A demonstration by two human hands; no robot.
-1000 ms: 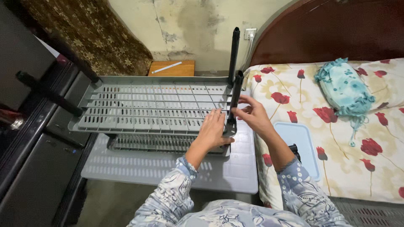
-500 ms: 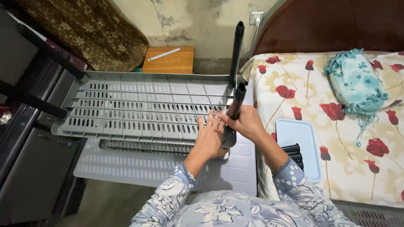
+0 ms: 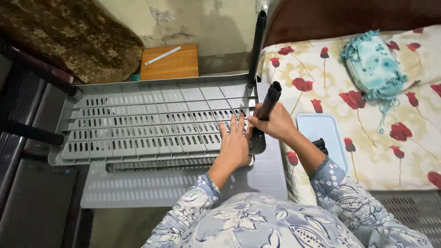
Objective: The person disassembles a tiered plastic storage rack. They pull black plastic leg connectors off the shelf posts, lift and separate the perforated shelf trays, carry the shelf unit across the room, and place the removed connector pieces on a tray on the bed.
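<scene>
We press our left hand [image 3: 235, 143] flat, fingers spread, on the near right corner of the grey slotted shelf [image 3: 151, 121], which lies level under our palm and stretches away to that hand's left. Just beside it, our right hand [image 3: 271, 123] is closed in a fist around a black tube [image 3: 268, 106], whose lower end sits at the shelf's corner socket between the two hands while its open top tilts up and away from the knuckles. Beyond the right hand a second black tube [image 3: 256, 43] stands upright at the shelf's far right corner. Below the left wrist another grey shelf [image 3: 183, 183] lies lower down. To the right of the right hand sits a pale blue lid [image 3: 321, 138] on the flowered bed [image 3: 395, 151], with a teal cloth bundle [image 3: 373, 64] farther off
</scene>
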